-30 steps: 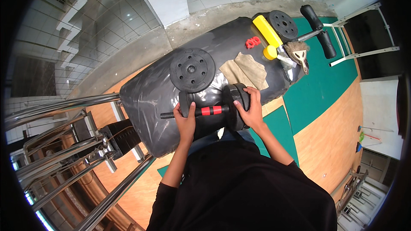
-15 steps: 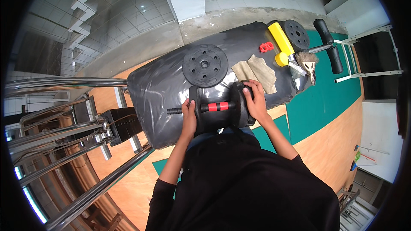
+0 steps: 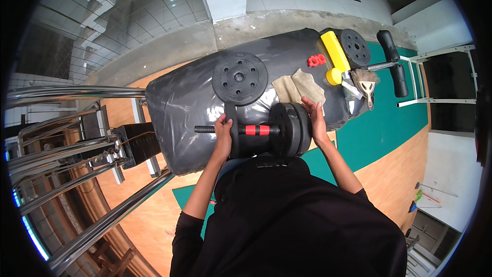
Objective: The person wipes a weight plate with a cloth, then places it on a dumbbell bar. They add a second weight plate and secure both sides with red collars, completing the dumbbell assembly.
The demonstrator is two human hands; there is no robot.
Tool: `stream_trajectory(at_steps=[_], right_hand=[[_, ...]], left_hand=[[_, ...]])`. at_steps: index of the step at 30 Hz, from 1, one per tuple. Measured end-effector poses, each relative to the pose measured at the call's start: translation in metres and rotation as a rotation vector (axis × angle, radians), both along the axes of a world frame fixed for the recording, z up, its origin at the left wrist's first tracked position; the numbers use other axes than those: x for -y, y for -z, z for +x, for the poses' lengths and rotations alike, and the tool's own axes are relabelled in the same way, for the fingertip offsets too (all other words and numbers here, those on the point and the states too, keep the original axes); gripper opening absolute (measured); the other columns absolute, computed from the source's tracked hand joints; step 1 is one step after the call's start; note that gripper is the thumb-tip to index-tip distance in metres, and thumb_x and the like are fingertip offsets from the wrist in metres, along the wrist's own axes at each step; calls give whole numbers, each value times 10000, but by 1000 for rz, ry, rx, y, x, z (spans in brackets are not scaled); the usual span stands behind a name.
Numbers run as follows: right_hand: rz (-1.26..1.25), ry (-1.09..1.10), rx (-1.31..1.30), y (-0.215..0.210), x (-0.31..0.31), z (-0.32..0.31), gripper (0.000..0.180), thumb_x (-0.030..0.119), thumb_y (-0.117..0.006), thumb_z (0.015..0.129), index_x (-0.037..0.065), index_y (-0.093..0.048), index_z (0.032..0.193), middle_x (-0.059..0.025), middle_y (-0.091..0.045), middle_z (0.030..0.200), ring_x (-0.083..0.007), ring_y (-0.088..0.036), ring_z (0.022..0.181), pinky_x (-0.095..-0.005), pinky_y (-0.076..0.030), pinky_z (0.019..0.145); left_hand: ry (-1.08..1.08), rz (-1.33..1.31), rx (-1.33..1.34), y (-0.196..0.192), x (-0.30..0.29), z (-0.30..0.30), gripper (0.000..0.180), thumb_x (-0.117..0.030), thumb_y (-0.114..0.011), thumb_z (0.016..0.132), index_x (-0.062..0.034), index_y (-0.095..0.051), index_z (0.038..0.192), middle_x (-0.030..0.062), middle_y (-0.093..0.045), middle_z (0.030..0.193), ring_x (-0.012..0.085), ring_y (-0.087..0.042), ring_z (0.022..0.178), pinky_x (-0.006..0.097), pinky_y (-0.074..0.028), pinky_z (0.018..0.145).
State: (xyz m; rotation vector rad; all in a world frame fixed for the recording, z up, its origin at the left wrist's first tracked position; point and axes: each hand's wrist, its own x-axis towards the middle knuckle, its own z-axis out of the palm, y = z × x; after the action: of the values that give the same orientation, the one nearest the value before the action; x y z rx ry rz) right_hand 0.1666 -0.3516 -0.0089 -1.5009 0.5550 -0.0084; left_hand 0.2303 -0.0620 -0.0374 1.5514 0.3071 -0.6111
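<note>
While stacked plates (image 3: 289,137) already ring the right end of the dumbbell bar (image 3: 251,130) at the tabletop's (image 3: 177,146) near edge, the left hand (image 3: 223,132) grips an upright plate (image 3: 234,142) around its left part, the right hand (image 3: 316,117) is open beside the stack, and red collars (image 3: 316,60) lie loose.

I log the bench cover (image 3: 179,146) as glossy black plastic sheeting, wrinkled. Flat weight plate (image 3: 252,84): matt, moulded-looking; dumbbell plates (image 3: 290,132) similarly matt. Dumbbell grip (image 3: 257,130): smooth, slight sheen. Threaded bar end (image 3: 204,129): ridged; I cannot tell metal from plastic. Rag (image 3: 288,91): creased, matt cloth, suede-like. Star collars (image 3: 316,60) and yellow bottle (image 3: 334,51): smooth plastic. Brush (image 3: 365,77): coarse, rough bristles. Rails (image 3: 77,93): polished, mirror-bright metal. Floor panels (image 3: 382,161): smooth, wood-look. Green mat (image 3: 378,123): matt. Ledge (image 3: 287,18): rough, concrete-like. I read the shirt (image 3: 292,215) as matt cloth.
</note>
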Motion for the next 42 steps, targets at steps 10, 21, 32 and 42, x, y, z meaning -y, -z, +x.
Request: stream_trajectory(at_steps=[10,21,32,42], right_hand=[[-802,-643,444,-77,-75,57,450,148,-646,813,66,-500,1230,-166,-449,1306,-371,-469,1164,-435,-397,974],[-886,-952,609,-23,-127,60,584,452,-658,791,67,-514,1206,-159,-402,1338,-357,-320,1324,-470,-322,1055],[-814,-928,541,-12,-130,50,552,508,-650,781,149,-536,1185,-229,-357,1355,-389,-320,1315,-507,-304,1061],[-854,-868,513,-16,-125,60,587,551,-627,783,163,-528,1212,-201,-389,1334,-386,-314,1321,-519,-296,1069]], left_hand=[[-73,-409,-212,-33,-5,-1,518,-243,-393,941,-65,-260,1410,148,-318,1404,231,-297,1323,348,-248,1089],[184,56,46,-57,-20,82,374,-239,-437,935,16,-517,1197,112,-577,1161,189,-520,1071,314,-396,943],[1162,1183,486,15,111,133,1424,-605,-823,459,40,-27,1448,211,-399,1346,352,-385,1273,597,-122,1098],[1016,794,503,-15,33,184,1280,-569,-778,479,9,-178,1451,241,-483,1308,335,-447,1240,473,-272,985]])
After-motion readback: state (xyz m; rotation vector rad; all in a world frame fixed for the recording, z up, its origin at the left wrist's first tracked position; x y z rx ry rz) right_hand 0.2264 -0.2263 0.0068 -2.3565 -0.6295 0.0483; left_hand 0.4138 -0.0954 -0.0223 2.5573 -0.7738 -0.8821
